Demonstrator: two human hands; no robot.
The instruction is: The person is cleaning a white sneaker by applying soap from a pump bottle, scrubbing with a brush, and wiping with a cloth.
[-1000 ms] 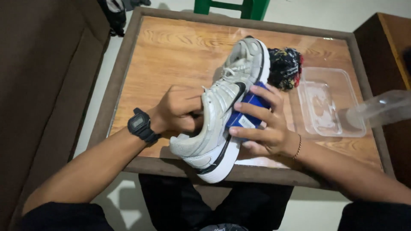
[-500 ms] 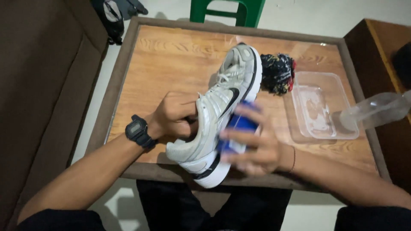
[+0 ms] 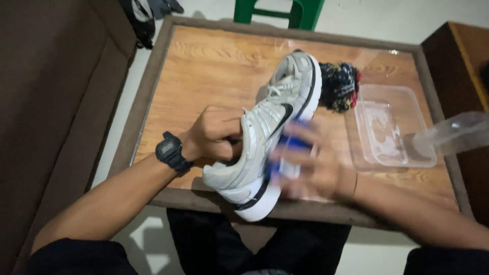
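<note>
Gripping a white mesh sneaker (image 3: 270,132) on its side over the wooden table (image 3: 204,66), left hand (image 3: 216,135) curled inside the collar, blurred right hand (image 3: 318,168) pressing a blue cloth (image 3: 285,153) against the sole, clear plastic tub (image 3: 389,127) nearby.

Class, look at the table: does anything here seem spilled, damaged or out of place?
Nothing looks spilled or damaged. The left hand steadies a white sneaker while the blurred right hand presses something blue against its sole.
</note>
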